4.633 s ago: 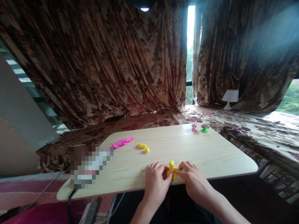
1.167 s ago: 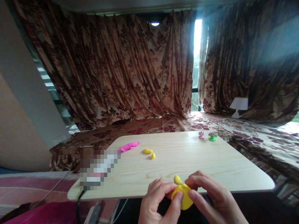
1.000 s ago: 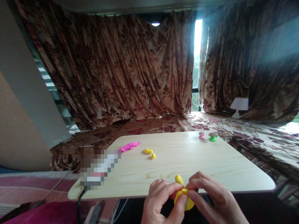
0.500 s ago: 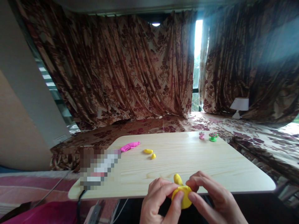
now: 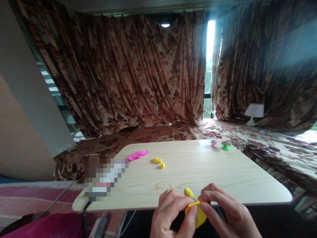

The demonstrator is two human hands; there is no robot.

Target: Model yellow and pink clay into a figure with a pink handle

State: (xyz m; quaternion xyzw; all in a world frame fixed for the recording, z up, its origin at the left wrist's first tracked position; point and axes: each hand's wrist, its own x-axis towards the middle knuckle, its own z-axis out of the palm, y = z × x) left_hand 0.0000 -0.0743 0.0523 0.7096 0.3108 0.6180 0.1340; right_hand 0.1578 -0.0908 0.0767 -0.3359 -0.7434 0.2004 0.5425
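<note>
Between my two hands, at the near edge of the table, is a piece of yellow modelling clay with a flattened round part and a rounded stub sticking up behind it. My left hand pinches its left side between thumb and fingers. The thumb and fingertips of my right hand are closed on its upper right rim. Farther back on the table lie a small yellow clay roll and a yellow lump. A long pink clay piece lies to their left.
The light wooden table has rounded corners. At its far right stand a small pink clay figure and a green-based one. A blurred-out object with a black cable lies on the left. A white lamp stands beyond, before curtains.
The yellow clay has tilted and shifted slightly down and right, and its rim now looks pinched. My right fingers have moved closer to my left fingers. The other pieces have stayed put.
</note>
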